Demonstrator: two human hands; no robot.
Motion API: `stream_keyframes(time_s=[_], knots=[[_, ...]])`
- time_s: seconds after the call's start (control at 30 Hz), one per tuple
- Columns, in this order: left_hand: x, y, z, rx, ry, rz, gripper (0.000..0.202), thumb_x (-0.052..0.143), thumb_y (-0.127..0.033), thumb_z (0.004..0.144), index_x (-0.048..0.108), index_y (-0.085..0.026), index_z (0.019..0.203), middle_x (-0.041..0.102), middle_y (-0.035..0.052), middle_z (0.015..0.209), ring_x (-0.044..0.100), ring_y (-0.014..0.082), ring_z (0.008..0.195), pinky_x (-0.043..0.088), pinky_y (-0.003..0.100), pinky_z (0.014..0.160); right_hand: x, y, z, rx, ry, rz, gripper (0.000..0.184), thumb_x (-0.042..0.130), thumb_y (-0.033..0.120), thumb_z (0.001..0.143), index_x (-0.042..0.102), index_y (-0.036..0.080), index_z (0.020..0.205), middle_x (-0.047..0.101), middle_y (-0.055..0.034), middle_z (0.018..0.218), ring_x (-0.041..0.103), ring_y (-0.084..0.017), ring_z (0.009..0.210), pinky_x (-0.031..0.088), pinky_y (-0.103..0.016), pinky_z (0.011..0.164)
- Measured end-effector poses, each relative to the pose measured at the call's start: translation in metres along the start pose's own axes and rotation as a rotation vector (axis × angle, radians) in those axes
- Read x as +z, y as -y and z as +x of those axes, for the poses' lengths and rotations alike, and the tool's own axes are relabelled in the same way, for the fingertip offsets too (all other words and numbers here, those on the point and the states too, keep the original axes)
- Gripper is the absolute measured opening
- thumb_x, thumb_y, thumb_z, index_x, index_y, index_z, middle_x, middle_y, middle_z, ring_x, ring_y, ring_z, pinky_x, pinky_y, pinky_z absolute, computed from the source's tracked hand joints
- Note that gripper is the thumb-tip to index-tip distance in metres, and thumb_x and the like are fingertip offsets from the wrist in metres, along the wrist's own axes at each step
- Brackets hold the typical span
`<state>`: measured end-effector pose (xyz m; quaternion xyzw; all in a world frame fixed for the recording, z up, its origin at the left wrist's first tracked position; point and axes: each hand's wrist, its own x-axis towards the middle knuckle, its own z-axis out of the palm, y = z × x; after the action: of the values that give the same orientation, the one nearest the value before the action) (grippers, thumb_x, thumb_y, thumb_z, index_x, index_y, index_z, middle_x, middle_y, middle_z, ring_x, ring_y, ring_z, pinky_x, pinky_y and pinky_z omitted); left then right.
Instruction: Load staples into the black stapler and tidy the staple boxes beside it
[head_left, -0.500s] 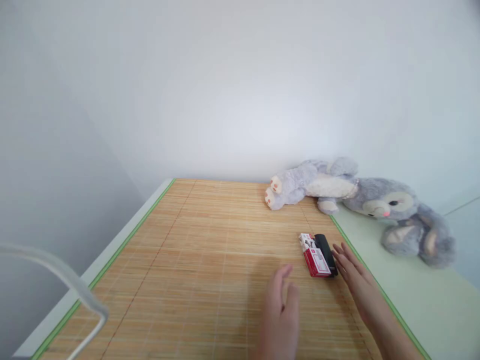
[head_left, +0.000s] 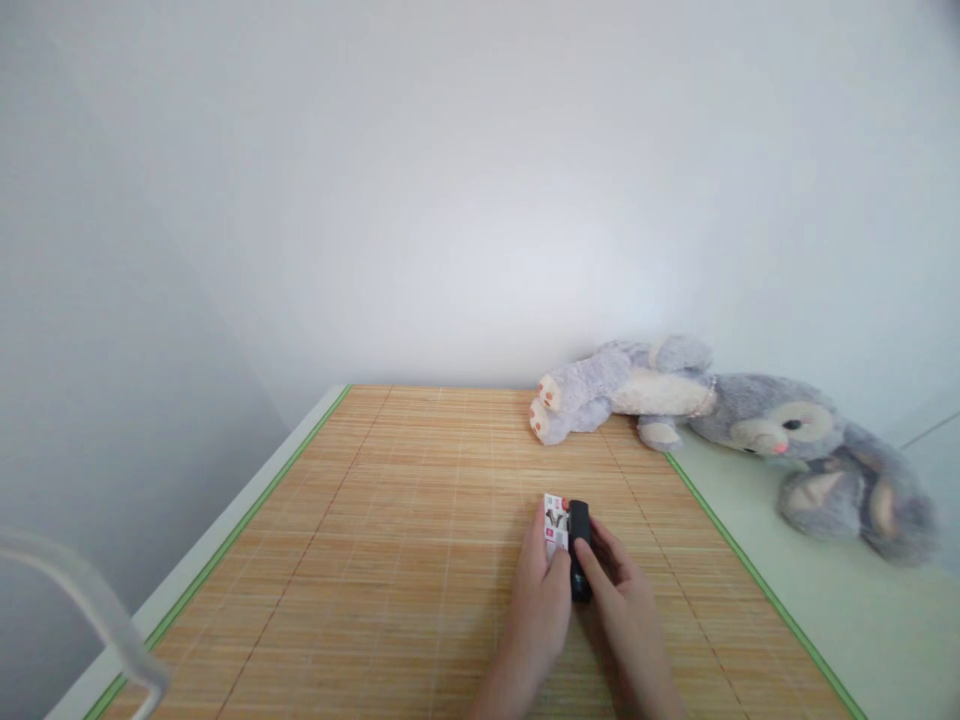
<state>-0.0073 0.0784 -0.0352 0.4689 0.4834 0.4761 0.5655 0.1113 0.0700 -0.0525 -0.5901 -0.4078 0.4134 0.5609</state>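
Side by side above the bamboo mat [head_left: 390, 540] are a small white and red printed box [head_left: 556, 515] and a black object that looks like a stapler [head_left: 579, 525]. My left hand [head_left: 544, 590] is closed on the box from the left, its thumb over the near end and covering most of the red part. From the right, my right hand [head_left: 619, 595] grips the black stapler, thumb on top and fingers along its far side. Whether the two things rest on the mat or are slightly lifted, I cannot tell.
A grey plush rabbit [head_left: 667, 392] lies along the wall at the back right, its head and ears over the pale green tabletop [head_left: 847, 620]. At the lower left a white curved bar [head_left: 97, 610] rises in front of the mat's green edge.
Both hands have closed, the left on the box and the right on the black stapler. The two things have moved left and a little towards me, and now point straighter away.
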Motion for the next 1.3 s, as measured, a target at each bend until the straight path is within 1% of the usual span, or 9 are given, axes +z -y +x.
stream_keyframes(time_s=[0.1, 0.27, 0.4, 0.53, 0.83, 0.9, 0.97, 1.13, 1.3], knots=[[-0.028, 0.001, -0.004, 0.072, -0.012, 0.103, 0.069, 0.052, -0.023, 0.093, 0.034, -0.019, 0.159, 0.038, 0.0072, 0.163, 0.036, 0.0213, 0.151, 0.026, 0.036, 0.127, 0.026, 0.003, -0.008, -0.042, 0.018, -0.083, 0.066, 0.073, 0.053, 0.082, 0.061, 0.022, 0.139, 0.073, -0.0100, 0.125, 0.071, -0.029, 0.108, 0.057, -0.043, 0.096], [-0.056, -0.011, -0.010, 0.207, -0.017, 0.376, 0.072, 0.054, -0.013, 0.083, 0.044, -0.023, 0.154, 0.047, 0.0057, 0.157, 0.044, 0.0237, 0.146, 0.032, 0.042, 0.126, 0.034, 0.006, -0.008, -0.127, -0.040, -0.277, 0.057, 0.070, 0.051, 0.084, 0.065, 0.023, 0.134, 0.075, -0.0070, 0.111, 0.068, -0.023, 0.080, 0.057, -0.037, 0.074], [-0.070, -0.017, -0.013, 0.285, -0.070, 0.599, 0.061, 0.052, -0.012, 0.086, 0.054, -0.026, 0.145, 0.053, 0.0050, 0.151, 0.050, 0.0228, 0.140, 0.039, 0.043, 0.122, 0.030, 0.006, -0.008, -0.174, -0.071, -0.278, 0.054, 0.067, 0.049, 0.087, 0.064, 0.022, 0.134, 0.073, -0.0066, 0.110, 0.066, -0.021, 0.080, 0.056, -0.035, 0.073], [-0.089, -0.010, -0.011, 0.342, -0.098, 0.685, 0.042, 0.050, -0.017, 0.094, 0.062, -0.026, 0.132, 0.059, 0.0056, 0.141, 0.056, 0.0211, 0.131, 0.045, 0.042, 0.116, 0.029, 0.006, -0.010, -0.171, -0.088, -0.280, 0.053, 0.066, 0.048, 0.088, 0.063, 0.023, 0.135, 0.071, -0.0058, 0.108, 0.064, -0.021, 0.079, 0.054, -0.034, 0.071], [-0.160, -0.003, 0.006, 0.446, -0.225, 1.009, 0.031, 0.051, -0.021, 0.098, 0.066, -0.025, 0.124, 0.064, 0.0074, 0.130, 0.058, 0.0249, 0.123, 0.048, 0.049, 0.108, 0.028, 0.004, -0.010, -0.180, -0.117, -0.275, 0.053, 0.066, 0.048, 0.087, 0.065, 0.022, 0.133, 0.071, -0.0068, 0.106, 0.062, -0.020, 0.076, 0.054, -0.034, 0.069], [-0.159, -0.007, 0.003, 0.459, -0.302, 1.064, 0.030, 0.050, -0.026, 0.100, 0.065, -0.025, 0.126, 0.063, 0.0085, 0.134, 0.056, 0.0270, 0.126, 0.046, 0.053, 0.109, 0.028, 0.004, -0.010, -0.175, -0.114, -0.259, 0.053, 0.066, 0.049, 0.088, 0.064, 0.022, 0.133, 0.071, -0.0072, 0.108, 0.062, -0.020, 0.077, 0.054, -0.035, 0.069], [-0.147, -0.011, -0.004, 0.487, -0.302, 1.087, 0.033, 0.052, -0.031, 0.101, 0.062, -0.026, 0.132, 0.060, 0.0082, 0.140, 0.052, 0.0278, 0.131, 0.042, 0.055, 0.113, 0.028, 0.004, -0.009, -0.175, -0.115, -0.248, 0.053, 0.066, 0.049, 0.088, 0.064, 0.022, 0.133, 0.070, -0.0071, 0.108, 0.062, -0.020, 0.078, 0.054, -0.035, 0.070], [-0.114, -0.017, -0.012, 0.524, -0.055, 1.130, 0.035, 0.057, -0.029, 0.098, 0.062, -0.033, 0.132, 0.061, 0.0034, 0.139, 0.051, 0.0259, 0.131, 0.039, 0.053, 0.115, 0.029, 0.003, -0.009, -0.194, -0.117, -0.244, 0.051, 0.065, 0.047, 0.088, 0.064, 0.022, 0.132, 0.069, -0.0073, 0.111, 0.063, -0.020, 0.080, 0.055, -0.036, 0.073], [-0.123, -0.027, -0.011, 0.456, -0.122, 1.175, 0.033, 0.053, -0.014, 0.092, 0.067, -0.031, 0.117, 0.069, 0.0013, 0.122, 0.057, 0.0243, 0.120, 0.027, 0.060, 0.120, 0.026, 0.004, -0.011, -0.205, -0.136, -0.276, 0.048, 0.063, 0.043, 0.089, 0.064, 0.024, 0.132, 0.068, -0.0062, 0.111, 0.063, -0.020, 0.083, 0.054, -0.036, 0.076]])
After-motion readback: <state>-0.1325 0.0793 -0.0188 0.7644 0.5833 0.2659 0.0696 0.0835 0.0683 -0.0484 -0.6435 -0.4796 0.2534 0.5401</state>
